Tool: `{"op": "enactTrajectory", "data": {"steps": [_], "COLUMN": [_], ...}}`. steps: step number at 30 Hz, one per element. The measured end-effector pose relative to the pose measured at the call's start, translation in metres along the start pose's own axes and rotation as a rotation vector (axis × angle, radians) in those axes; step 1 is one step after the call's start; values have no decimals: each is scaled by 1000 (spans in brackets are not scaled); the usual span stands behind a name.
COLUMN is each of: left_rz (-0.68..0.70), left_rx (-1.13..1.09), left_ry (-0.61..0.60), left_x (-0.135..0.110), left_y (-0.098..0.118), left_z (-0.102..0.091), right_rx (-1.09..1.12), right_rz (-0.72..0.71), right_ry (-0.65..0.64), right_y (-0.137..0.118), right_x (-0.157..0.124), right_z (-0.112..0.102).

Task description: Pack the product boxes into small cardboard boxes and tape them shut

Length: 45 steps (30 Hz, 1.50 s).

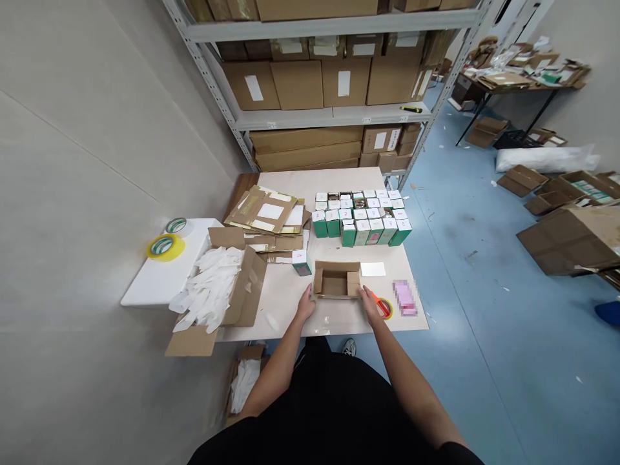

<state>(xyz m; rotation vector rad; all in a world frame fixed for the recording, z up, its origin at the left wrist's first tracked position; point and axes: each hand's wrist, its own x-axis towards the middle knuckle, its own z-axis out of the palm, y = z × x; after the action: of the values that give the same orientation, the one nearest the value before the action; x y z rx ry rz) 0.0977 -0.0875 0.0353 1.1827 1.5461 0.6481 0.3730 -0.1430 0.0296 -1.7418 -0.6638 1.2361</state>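
Note:
A small open cardboard box (336,279) sits on the pale table (290,303) near its front edge. My left hand (306,303) presses against the box's left front corner with fingers curled on the flap. At the right front corner my right hand (369,302) grips the box the same way. Nothing shows inside the box. One green-and-white carton (301,261) stands just left of it. A block of several green-and-white cartons (361,216) fills the table's far right part.
A tape roll with an orange cutter (383,306) and a white card (372,268) lie right of the box. Flattened cardboard (266,213) and a large box of white bags (213,290) lie left. Tape rolls (163,246) rest on a white side shelf. Metal shelving (334,116) stands behind.

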Motion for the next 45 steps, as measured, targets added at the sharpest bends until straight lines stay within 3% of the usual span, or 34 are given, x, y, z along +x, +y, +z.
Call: {"op": "enactTrajectory", "data": {"steps": [2, 4, 5, 7, 9, 10, 13, 19, 25, 28, 33, 38, 45], "left_rz": [106, 218, 263, 319, 323, 315, 281, 229, 184, 212, 214, 263, 233], "left_rx": [80, 139, 150, 183, 254, 289, 390, 522, 701, 710, 678, 651, 653], "left_ry": [134, 167, 112, -124, -349, -393, -367, -188, -226, -189, 3, -6, 39], "left_x": [0, 2, 4, 10, 16, 19, 22, 10, -2, -11, -29, -42, -43], "left_y": [19, 44, 56, 78, 90, 92, 82, 48, 31, 25, 15, 0, -11], "left_z": [-3, 0, 4, 16, 27, 31, 34, 14, 9, 16, 32, 29, 20], "right_rx": [-105, -229, -287, -399, -520, -590, -786, -927, -964, -998, -1046, -1093, -951], "right_rz": [-57, -181, -252, -364, -433, -450, -441, -432, -385, -396, -521, -479, -487], "right_ry": [21, 27, 15, -43, -123, -158, -210, -189, -205, -197, -165, -176, -44], "right_y": [-6, -17, -22, -31, -36, -36, -31, -13, -6, -8, -10, -7, -13], "right_x": [2, 7, 9, 14, 16, 16, 12, 0, -1, -5, -24, -32, -38], "right_z": [3, 8, 12, 20, 28, 31, 31, 17, 11, 13, 28, 28, 15]}}
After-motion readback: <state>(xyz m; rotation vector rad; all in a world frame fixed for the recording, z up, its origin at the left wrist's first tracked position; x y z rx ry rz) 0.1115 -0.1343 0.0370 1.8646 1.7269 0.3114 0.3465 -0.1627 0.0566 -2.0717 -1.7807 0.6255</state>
